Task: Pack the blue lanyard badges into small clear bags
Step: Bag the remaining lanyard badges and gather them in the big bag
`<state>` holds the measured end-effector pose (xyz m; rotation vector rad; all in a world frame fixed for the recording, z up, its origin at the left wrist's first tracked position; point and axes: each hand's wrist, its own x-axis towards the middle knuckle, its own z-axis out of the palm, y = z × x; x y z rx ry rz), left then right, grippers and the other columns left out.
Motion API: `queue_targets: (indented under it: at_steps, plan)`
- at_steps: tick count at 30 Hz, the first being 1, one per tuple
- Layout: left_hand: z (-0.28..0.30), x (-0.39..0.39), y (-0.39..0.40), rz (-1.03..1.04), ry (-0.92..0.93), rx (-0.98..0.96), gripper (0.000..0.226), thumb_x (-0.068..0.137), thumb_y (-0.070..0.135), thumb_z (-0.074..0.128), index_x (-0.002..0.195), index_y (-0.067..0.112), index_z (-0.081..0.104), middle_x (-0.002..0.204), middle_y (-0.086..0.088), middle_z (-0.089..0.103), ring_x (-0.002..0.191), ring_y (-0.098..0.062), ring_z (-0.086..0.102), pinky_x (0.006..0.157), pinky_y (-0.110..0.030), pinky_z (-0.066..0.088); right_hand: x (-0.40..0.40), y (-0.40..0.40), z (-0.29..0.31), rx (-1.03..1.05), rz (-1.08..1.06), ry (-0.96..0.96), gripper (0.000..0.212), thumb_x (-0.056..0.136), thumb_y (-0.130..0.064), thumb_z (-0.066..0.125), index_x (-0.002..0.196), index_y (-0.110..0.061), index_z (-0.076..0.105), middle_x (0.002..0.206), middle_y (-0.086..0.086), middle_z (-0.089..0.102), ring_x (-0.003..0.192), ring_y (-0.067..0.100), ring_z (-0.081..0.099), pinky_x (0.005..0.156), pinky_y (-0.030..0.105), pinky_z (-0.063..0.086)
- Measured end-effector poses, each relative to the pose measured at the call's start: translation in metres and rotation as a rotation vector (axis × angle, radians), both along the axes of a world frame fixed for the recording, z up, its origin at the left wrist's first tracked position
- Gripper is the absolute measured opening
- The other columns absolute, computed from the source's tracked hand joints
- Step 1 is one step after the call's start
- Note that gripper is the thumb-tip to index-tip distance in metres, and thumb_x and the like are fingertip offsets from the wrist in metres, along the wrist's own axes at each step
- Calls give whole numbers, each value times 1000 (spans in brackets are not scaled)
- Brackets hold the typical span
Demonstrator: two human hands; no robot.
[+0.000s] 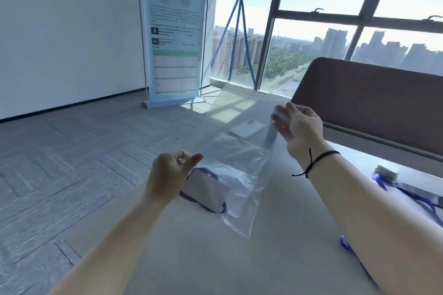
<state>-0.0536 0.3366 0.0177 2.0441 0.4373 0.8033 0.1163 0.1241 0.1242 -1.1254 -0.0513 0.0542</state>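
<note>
A long clear plastic bag (236, 165) is stretched above the grey table (215, 258). My left hand (167, 175) grips its near part with curled fingers and thumb, just above a badge card (205, 193) with a blue lanyard (211, 172) that lies in the bag's lower end. My right hand (297, 124) holds the bag's far edge up, fingers loosely bent behind the film. More badges with blue lanyards (393, 187) lie on the table at the right, partly hidden by my right forearm.
A small white card (248, 128) lies on the far part of the table. A brown chair back (374, 98) stands behind the table at the right. A tall banner stand (172, 31) and a window wall are beyond; grey carpet floor lies left.
</note>
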Motion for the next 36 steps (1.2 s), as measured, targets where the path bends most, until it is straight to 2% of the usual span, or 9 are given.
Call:
queue_targets:
  at_steps: [6,9,11,15,19,22,25,31,36]
  plan:
    - [-14,38,36,0,86,74,31,77,47,81,74,18,70,54,6,68,46,-2,61,49,-19,48,50,17,-39,-67,-33,121,11,98,-14,62,93,-17,53,86,5,74,58,19,69,58,31,57]
    - [-32,50,45,49,121,163,34,79,46,79,93,15,74,65,7,72,60,-2,66,55,-14,47,71,21,-68,-146,-55,169,8,97,-15,64,94,-11,58,90,11,73,50,18,63,47,26,55]
    - [-38,55,47,62,144,194,42,81,46,77,106,13,73,70,2,73,67,-11,69,65,-23,53,84,23,-87,-184,-82,180,17,94,-21,68,93,-5,62,91,17,71,50,19,61,46,26,51]
    - [-34,53,34,92,263,356,47,86,50,71,123,22,64,94,3,71,84,-16,66,69,-31,53,83,29,-112,-687,-258,3,75,75,-62,71,123,-7,52,114,5,58,96,24,62,79,34,50]
    - [-30,49,21,118,120,498,44,91,48,65,127,23,64,124,-2,65,112,-23,62,78,-35,52,3,33,-115,-1311,-73,-607,54,87,-51,67,133,-26,52,154,2,34,144,19,30,117,39,27]
    - [-33,53,11,-101,164,541,41,94,43,60,134,29,60,144,4,55,132,-19,52,105,-41,46,-47,31,-127,-1331,356,-672,50,91,-55,60,136,-33,53,155,-13,38,147,9,26,121,33,19]
    - [-46,59,5,-271,425,540,48,99,46,43,147,40,43,161,12,32,150,-10,25,121,-39,25,-66,28,-143,-1488,484,-676,58,97,-60,41,150,-38,34,161,-18,24,151,2,10,124,31,4]
    - [-52,60,3,-266,571,545,51,101,51,27,148,37,42,164,12,26,153,-11,15,125,-40,11,-69,25,-149,-1620,483,-677,62,99,-65,21,156,-41,14,166,-17,7,153,6,0,124,38,-5]
    - [-29,44,-24,-128,290,627,36,94,43,55,123,26,68,131,3,68,123,-22,61,105,-42,45,-82,-18,-138,-1466,481,-672,59,101,-53,41,155,-32,28,165,-13,15,152,4,5,124,28,3]
